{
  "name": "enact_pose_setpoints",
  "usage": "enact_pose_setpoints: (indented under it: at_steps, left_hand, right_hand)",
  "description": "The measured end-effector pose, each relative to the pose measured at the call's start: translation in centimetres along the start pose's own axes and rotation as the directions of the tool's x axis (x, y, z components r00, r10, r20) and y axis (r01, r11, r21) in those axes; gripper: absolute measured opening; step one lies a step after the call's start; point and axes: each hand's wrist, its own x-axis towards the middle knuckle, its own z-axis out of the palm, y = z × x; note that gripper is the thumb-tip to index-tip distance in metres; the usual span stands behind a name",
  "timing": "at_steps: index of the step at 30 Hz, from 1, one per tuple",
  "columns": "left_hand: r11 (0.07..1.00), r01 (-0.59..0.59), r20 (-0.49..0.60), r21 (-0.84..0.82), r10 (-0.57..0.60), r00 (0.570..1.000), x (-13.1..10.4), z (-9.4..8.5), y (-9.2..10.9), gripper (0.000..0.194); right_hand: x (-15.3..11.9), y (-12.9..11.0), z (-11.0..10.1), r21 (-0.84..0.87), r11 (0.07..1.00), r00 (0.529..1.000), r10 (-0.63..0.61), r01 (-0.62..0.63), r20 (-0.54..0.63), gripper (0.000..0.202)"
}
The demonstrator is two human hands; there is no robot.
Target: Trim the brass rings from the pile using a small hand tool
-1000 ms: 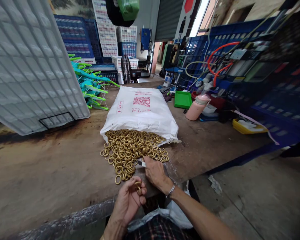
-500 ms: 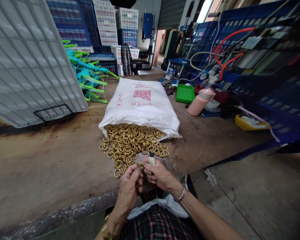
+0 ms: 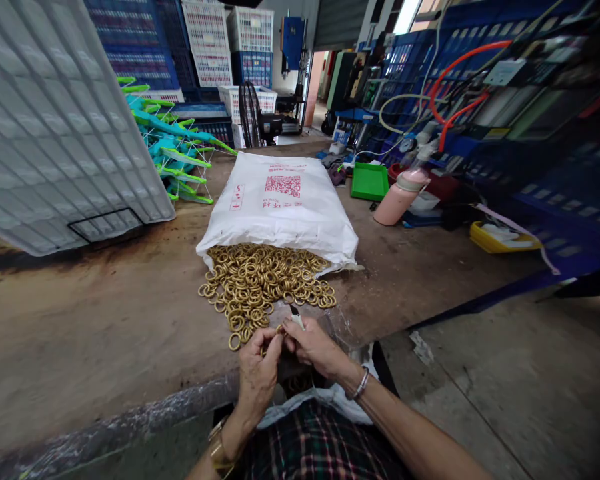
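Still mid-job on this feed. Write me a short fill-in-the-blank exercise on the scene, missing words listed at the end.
1. Gold-coloured ____ spill from the open mouth of the white sack.
2. The small blade is held in the person's ____ hand.
3. The shallow tray just left of the pink bottle is coloured ____.
4. The gold-coloured band is worn on the ____ wrist.

Missing words: rings; right; green; left.
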Motion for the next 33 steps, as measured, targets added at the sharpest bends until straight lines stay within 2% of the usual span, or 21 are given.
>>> enact_pose_setpoints:
  at_steps: [2,4,8,10,13,16,19,24,28,33]
  left_hand:
    - [1.0,-0.001,0.002,0.004,0.001,1.0,0.0,0.1,0.1,0.026]
    - [0.998,0.061,0.003,-0.02,-0.061,0.998,0.0,0.1,0.0,0.026]
    - [0.978,0.19,0.049,-0.091,-0.186,0.981,-0.1,-0.1,-0.2,0.039]
    - [0.976,0.192,0.067,-0.106,-0.186,0.98,-0.2,-0.2,-0.3,0.041]
    - [0.988,0.127,0.056,-0.086,-0.123,0.991,-0.5,-0.2,-0.3,0.036]
    - [0.994,0.085,0.068,-0.063,-0.081,0.994,-0.8,-0.2,-0.2,0.033]
    - [0.993,0.103,0.087,-0.064,-0.098,0.991,-1.1,-0.2,0.0,0.034]
    - [0.975,0.192,0.167,-0.114,-0.172,0.971,-1.5,-0.4,0.1,0.034]
    - [0.971,0.208,0.21,-0.121,-0.18,0.961,-1.4,-0.6,-0.2,0.033]
    - [0.963,0.191,0.26,-0.191,-0.138,0.956,-1.3,-0.5,-0.8,0.031]
  right_hand:
    - [-0.1,0.0,0.0,0.068,0.998,1.0,0.014,-0.016,0.018,0.032]
    - [0.0,0.0,-0.2,0.057,0.998,1.0,-0.016,0.015,0.009,0.029]
    - [0.0,-0.3,-0.7,-0.163,0.977,0.987,-0.148,0.137,-0.056,0.018]
    - [-0.1,-0.6,-0.8,-0.262,0.945,0.975,-0.215,0.194,-0.052,0.015]
    - [-0.5,-1.0,-0.7,-0.335,0.915,0.967,-0.252,0.227,-0.032,0.014]
    - [-0.8,-1.1,-0.4,-0.323,0.925,0.975,-0.221,0.2,-0.028,0.012]
    - [-0.8,-0.8,-0.3,-0.301,0.935,0.979,-0.205,0.189,-0.021,0.01]
    - [-0.7,-0.1,-0.5,-0.339,0.908,0.966,-0.259,0.244,0.003,0.012]
    - [-0.9,0.0,-0.6,-0.368,0.886,0.954,-0.301,0.283,0.008,0.011]
    - [-1.3,-0.3,-0.6,-0.269,0.928,0.964,-0.265,0.259,0.012,0.01]
